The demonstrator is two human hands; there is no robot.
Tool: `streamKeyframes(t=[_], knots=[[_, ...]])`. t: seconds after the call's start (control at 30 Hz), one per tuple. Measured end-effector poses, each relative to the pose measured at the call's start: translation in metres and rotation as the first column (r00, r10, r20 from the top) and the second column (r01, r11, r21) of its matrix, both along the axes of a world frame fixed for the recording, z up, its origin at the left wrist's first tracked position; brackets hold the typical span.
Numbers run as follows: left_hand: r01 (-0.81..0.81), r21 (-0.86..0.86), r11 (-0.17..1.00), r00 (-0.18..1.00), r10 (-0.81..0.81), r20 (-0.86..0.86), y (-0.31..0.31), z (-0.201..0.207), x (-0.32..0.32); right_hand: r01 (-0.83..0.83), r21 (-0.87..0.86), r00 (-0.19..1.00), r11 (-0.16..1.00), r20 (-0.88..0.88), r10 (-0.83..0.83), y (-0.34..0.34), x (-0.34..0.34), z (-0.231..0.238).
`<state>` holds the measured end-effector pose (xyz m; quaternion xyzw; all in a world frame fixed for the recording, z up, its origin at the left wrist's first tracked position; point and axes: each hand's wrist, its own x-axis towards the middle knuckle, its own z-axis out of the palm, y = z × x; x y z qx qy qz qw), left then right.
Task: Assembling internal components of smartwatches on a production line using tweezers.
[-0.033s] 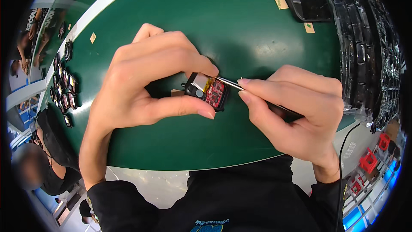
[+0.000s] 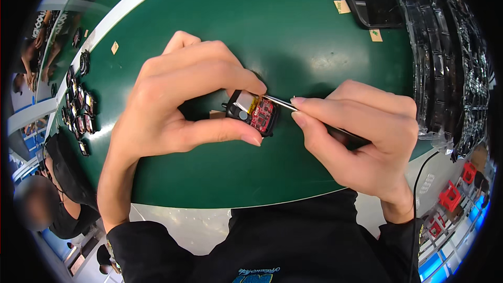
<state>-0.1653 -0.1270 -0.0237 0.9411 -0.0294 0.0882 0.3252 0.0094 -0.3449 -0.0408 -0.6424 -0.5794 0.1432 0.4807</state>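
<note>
My left hand (image 2: 178,91) is closed around the edges of a small opened black electronic device (image 2: 232,111), with the thumb on its near side and the fingers at its far side. Inside the case show a red circuit board (image 2: 261,117), a silvery battery cell (image 2: 244,100) with yellow tape beside it, and a small round grey part. In my right hand (image 2: 369,136) are slim metal tweezers (image 2: 281,103), pinched between thumb and forefinger. Their tip reaches the board's far edge, close to my left fingertip; whether it touches is too small to tell.
Several similar small devices (image 2: 78,106) lie at the table's left side. Black plastic trays (image 2: 427,57) are stacked at the right, near a dark flat tray (image 2: 374,0). Small tan paper pieces (image 2: 342,6) dot the green table (image 2: 251,15). A person (image 2: 63,178) sits at the left.
</note>
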Motion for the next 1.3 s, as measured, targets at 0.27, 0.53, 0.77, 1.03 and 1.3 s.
streamKeyframes(t=[0.27, 0.53, 0.77, 1.03, 1.3], knots=[[-0.017, -0.012, 1.0, 1.0, 0.017, -0.025, 0.002, 0.007, 0.004, 0.047, -0.032, 0.997, 0.998, -0.064, -0.049, -0.006, 0.004, 0.007], [-0.036, 0.26, 0.965, 0.994, 0.007, 0.109, -0.009, 0.015, 0.016, 0.132, 0.028, 0.949, 0.991, -0.291, -0.118, -0.046, 0.003, 0.009], [-0.03, 0.005, 1.0, 0.94, 0.026, 0.339, 0.002, 0.071, 0.126, 0.159, 0.077, 0.91, 0.984, -0.399, -0.116, -0.044, 0.003, 0.004], [0.246, 0.16, 0.956, 0.934, -0.277, 0.225, 0.001, 0.085, 0.25, 0.134, 0.105, 0.907, 0.985, -0.413, -0.079, -0.045, 0.001, 0.007], [-0.162, 0.259, 0.952, 0.984, 0.136, 0.118, 0.073, 0.072, 0.181, 0.166, 0.097, 0.903, 0.981, -0.415, -0.112, -0.047, 0.006, 0.009]])
